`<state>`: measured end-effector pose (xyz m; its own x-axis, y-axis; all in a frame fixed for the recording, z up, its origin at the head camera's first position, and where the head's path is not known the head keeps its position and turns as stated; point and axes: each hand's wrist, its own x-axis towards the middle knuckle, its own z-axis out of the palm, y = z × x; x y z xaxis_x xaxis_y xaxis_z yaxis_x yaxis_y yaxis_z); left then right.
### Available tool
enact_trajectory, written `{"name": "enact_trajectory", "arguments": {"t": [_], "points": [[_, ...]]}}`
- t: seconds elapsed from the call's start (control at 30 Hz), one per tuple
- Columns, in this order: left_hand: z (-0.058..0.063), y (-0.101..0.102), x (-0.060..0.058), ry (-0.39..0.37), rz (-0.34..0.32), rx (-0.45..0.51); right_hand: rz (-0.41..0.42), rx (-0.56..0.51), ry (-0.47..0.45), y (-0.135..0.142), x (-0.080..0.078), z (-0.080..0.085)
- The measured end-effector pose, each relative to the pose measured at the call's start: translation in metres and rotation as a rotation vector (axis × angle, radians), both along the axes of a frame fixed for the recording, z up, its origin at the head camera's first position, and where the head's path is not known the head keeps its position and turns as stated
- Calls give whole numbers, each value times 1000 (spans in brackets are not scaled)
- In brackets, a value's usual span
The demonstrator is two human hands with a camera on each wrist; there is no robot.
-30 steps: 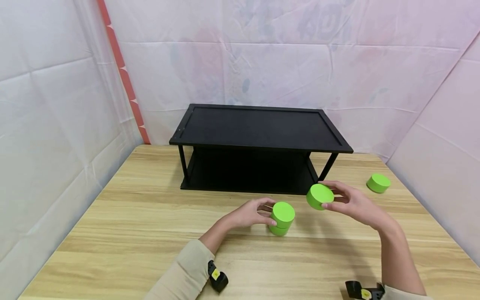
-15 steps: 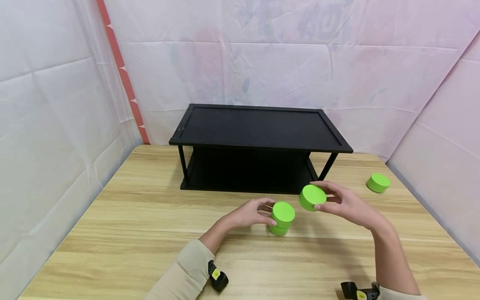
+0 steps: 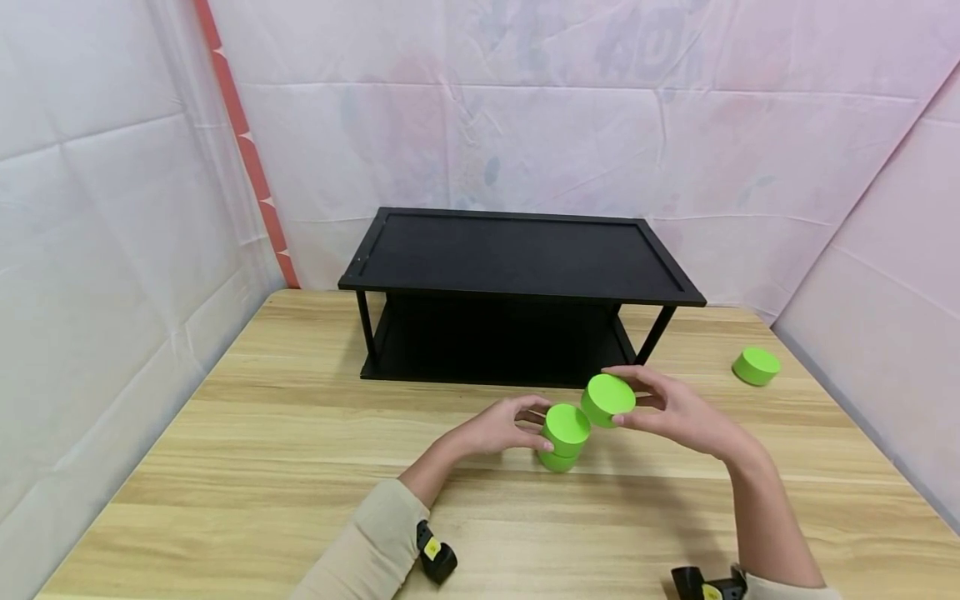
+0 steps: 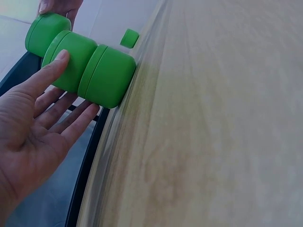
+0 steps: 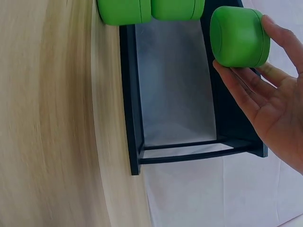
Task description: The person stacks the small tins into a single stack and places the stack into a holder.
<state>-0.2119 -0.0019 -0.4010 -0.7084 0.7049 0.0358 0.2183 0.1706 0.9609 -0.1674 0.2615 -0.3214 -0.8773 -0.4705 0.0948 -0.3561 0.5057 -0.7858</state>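
Two round green lidded jars stand stacked near the middle of the table. My left hand (image 3: 491, 429) grips the upper jar (image 3: 567, 427) from the left, thumb in front and fingers behind; the lower jar (image 4: 112, 78) rests on the wood. My right hand (image 3: 686, 414) pinches a third green jar (image 3: 608, 400) between thumb and fingers. That jar is held slightly tilted, up and to the right of the stack, overlapping its edge in the head view. In the right wrist view the held jar (image 5: 236, 38) shows a seam under its lid.
Behind the hands stands a black two-level shelf (image 3: 517, 254) on thin posts. Another green jar (image 3: 757, 367) sits at the table's right side. Pale cloth walls (image 3: 525, 125) enclose the wooden table (image 3: 262, 467) at the back and sides.
My right hand has carried its jar leftward, from well right of the stack to close beside its top. The left hand and the stacked jars have stayed in place.
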Motion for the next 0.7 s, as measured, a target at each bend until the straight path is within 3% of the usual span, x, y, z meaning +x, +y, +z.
{"name": "enact_trajectory", "arguments": {"t": [0.7], "points": [[2, -1, 0, 8, -16, 4, 70, -4, 28, -21, 1, -2]]}}
